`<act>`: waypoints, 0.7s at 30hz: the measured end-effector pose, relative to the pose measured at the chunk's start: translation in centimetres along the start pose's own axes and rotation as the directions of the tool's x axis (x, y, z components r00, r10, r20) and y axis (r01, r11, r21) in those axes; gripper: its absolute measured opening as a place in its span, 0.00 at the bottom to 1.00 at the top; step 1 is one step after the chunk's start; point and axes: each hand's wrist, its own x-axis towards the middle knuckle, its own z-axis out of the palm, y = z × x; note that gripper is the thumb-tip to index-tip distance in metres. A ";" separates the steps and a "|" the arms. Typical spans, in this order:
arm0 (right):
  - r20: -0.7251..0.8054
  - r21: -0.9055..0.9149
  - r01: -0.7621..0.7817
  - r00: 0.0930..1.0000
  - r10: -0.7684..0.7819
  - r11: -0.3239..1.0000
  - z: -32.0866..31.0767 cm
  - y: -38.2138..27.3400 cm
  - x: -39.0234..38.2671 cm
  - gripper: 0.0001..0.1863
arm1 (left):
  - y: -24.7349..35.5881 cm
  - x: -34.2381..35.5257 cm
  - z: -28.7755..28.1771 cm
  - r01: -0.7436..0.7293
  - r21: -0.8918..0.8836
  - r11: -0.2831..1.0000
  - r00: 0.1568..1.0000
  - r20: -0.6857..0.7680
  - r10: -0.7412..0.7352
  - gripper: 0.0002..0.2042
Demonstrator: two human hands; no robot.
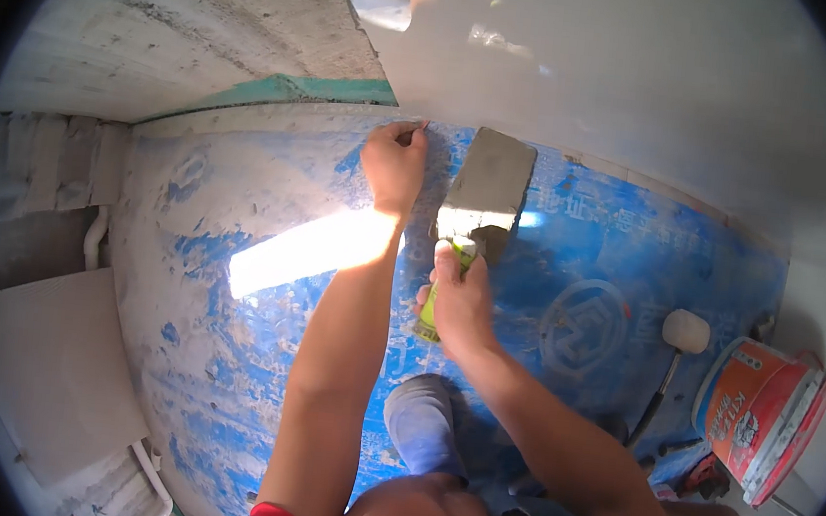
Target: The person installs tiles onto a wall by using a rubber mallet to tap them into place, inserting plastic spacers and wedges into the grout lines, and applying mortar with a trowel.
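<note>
My right hand [463, 303] is wrapped round the yellow-green handle of a trowel [493, 171]. Its rectangular blade points away from me, grey and apparently coated with mortar, just above or on the blue floor sheet. My left hand [394, 169] is closed in a pinch at the foot of the wall, left of the blade. A tiny reddish tip shows by its fingers, too small to name. Beyond both hands rises a large glossy wall tile [600, 67], its lower edge close to the left fingertips.
A blue, dusty protective sheet [572, 263] covers the floor. To the right lie a white-headed mallet [686, 331] and a tipped orange-red bucket [750, 420]. Bare concrete wall [208, 9] stands at far left, a pale panel [55, 363] at near left. My shoe [422, 418] is below the trowel.
</note>
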 end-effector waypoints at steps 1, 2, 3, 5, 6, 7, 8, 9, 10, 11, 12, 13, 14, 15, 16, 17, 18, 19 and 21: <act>0.000 -0.074 -0.028 1.000 0.028 0.997 -0.5 -0.3 -0.6 0.17 | 0.1 0.1 0.0 0.009 -0.023 1.000 1.000 0.002 -0.009 0.06; -0.003 -0.148 -0.056 0.998 0.056 0.987 -0.9 -0.4 -1.2 0.15 | 0.1 0.2 -0.2 0.004 -0.024 1.000 1.000 -0.005 -0.004 0.06; 0.060 -0.132 -0.012 0.998 0.021 0.991 -1.2 0.1 -1.6 0.16 | -0.3 -0.1 -0.3 -0.022 0.035 0.999 0.999 -0.043 0.023 0.08; 0.107 -0.144 -0.002 0.994 0.018 0.990 -1.1 0.4 -1.6 0.16 | -1.0 -0.3 -0.8 -0.043 0.099 0.994 0.995 -0.081 0.051 0.10; 0.149 -0.153 0.010 0.989 0.013 0.988 -0.9 0.4 -1.6 0.16 | -1.4 -0.4 -1.2 -0.014 0.073 0.997 0.994 -0.109 0.022 0.10; 0.152 -0.155 0.008 0.988 0.016 0.988 -0.6 0.4 -1.4 0.16 | -1.7 -0.5 -1.6 0.014 0.048 0.999 0.991 -0.136 -0.007 0.10; 0.142 -0.193 0.031 0.990 -0.004 0.981 0.1 0.2 -1.0 0.18 | -1.9 -0.5 -1.8 0.016 0.050 0.999 0.990 -0.140 -0.009 0.10; 0.128 -0.229 0.052 0.992 -0.023 0.972 0.5 0.1 -0.7 0.21 | -1.4 -0.6 -2.0 0.045 0.018 0.999 0.987 -0.157 -0.041 0.08; 0.129 -0.229 0.050 0.991 -0.020 0.972 0.8 0.3 -0.7 0.21 | -1.0 -0.6 -2.3 0.073 -0.013 0.997 0.982 -0.174 -0.074 0.06; 0.156 -0.255 0.058 0.988 -0.018 0.965 1.1 0.4 -0.8 0.20 | -0.7 -0.5 -2.9 0.074 -0.011 0.997 0.982 -0.176 -0.074 0.06; 0.183 -0.278 0.068 0.983 -0.017 0.958 1.4 0.5 -0.9 0.20 | -0.6 -0.2 -3.6 0.153 -0.129 0.980 0.967 -0.185 -0.176 0.07; 0.227 -0.308 0.073 0.974 -0.001 0.949 1.3 0.7 -0.9 0.21 | -0.5 0.0 -4.3 0.228 -0.245 0.942 0.944 -0.182 -0.275 0.08; 0.229 -0.306 0.074 0.973 -0.002 0.949 1.4 0.6 -0.9 0.21 | -0.5 0.2 -5.2 0.225 -0.245 0.943 0.944 -0.183 -0.273 0.08; 0.245 -0.317 0.038 0.969 0.043 0.948 1.5 0.2 -0.9 0.18 | -0.6 0.2 -6.2 0.207 -0.282 0.937 0.933 -0.231 -0.276 0.09; 0.259 -0.329 0.002 0.962 0.088 0.944 1.6 0.0 -0.7 0.16 | -0.5 0.2 -7.0 0.187 -0.319 0.929 0.919 -0.277 -0.280 0.11; 0.286 -0.336 0.033 0.956 0.068 0.941 1.3 0.0 0.0 0.17 | -0.4 0.0 -7.5 0.196 -0.336 0.921 0.905 -0.301 -0.302 0.09; 0.291 -0.337 0.034 0.954 0.070 0.941 1.1 -0.4 0.3 0.17 | -0.7 -0.2 -8.1 0.195 -0.334 0.922 0.903 -0.307 -0.302 0.09; 0.303 -0.382 0.028 0.948 0.096 0.924 0.9 -1.0 0.8 0.17 | -1.1 -0.4 -8.8 0.206 -0.347 0.915 0.905 -0.288 -0.313 0.10; 0.319 -0.447 0.027 0.938 0.131 0.894 0.7 -1.8 1.7 0.18 | -1.1 -0.9 -9.4 0.218 -0.359 0.907 0.906 -0.270 -0.325 0.10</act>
